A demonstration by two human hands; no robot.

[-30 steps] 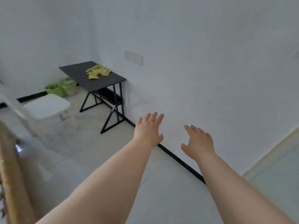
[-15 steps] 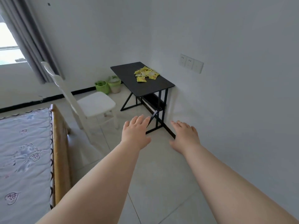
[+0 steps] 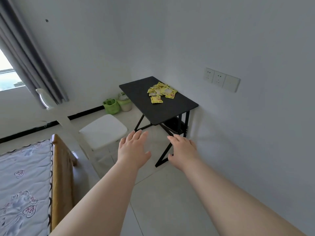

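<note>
Both hands reach forward palms down, fingers straight and loosely spread, holding nothing: left hand (image 3: pixel 133 149) and right hand (image 3: pixel 183 150) side by side, apart. The right hand hides part of the black table (image 3: pixel 163 111)'s near leg, and the bed (image 3: pixel 23 181) is cut off at the left edge. Pale floor tiles, white walls, a white chair (image 3: pixel 104 129) just left of the table. The yellow packets (image 3: pixel 162 91), print unreadable, lie heaped on the tabletop's far half, well beyond both hands
</note>
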